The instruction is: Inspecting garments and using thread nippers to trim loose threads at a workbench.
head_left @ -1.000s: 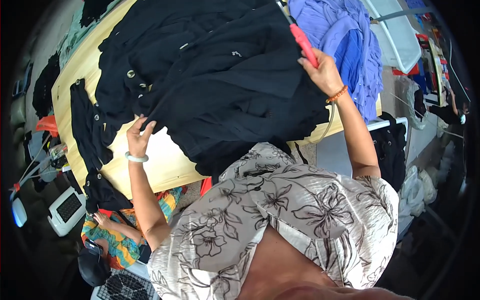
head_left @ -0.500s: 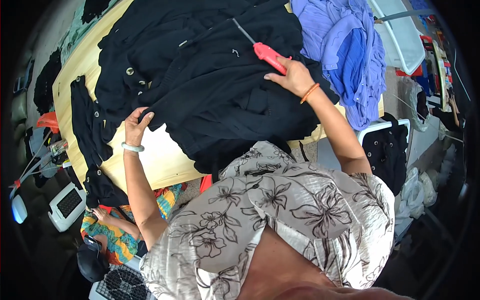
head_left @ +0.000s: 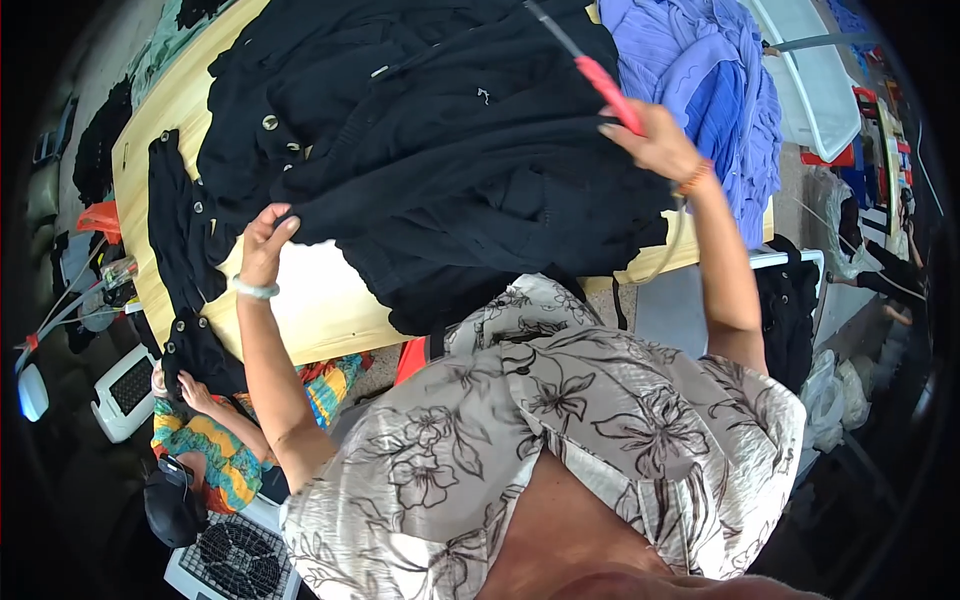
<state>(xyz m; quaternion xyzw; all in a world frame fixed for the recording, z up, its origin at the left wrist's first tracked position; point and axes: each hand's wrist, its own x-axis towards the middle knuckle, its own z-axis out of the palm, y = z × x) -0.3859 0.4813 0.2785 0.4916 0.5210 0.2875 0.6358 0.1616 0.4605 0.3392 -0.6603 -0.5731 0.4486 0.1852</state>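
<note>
A large black garment (head_left: 440,175), gathered in folds, covers much of the wooden table (head_left: 320,300). My left hand (head_left: 264,248) pinches its left edge between thumb and fingers, drawing the cloth into a long fold. My right hand (head_left: 655,148) is wrapped round the handle of a pink air blow gun (head_left: 600,82), held above the garment's right side. Its thin metal nozzle points up and to the left, away from me. A pale hose runs down from below my right wrist. A small white thread-like mark (head_left: 484,96) shows on the black cloth.
Purple garments (head_left: 690,90) lie heaped at the right, beside a white plastic bin (head_left: 810,80). Black pieces with metal eyelets (head_left: 180,220) hang over the table's left edge. A co-worker in a colourful patterned top (head_left: 215,440) handles their lower end. A fan (head_left: 240,560) stands at lower left.
My right hand has moved right and away from me with the air blow gun, raising it off the cloth. My left hand keeps its pinch and has shifted slightly left.
</note>
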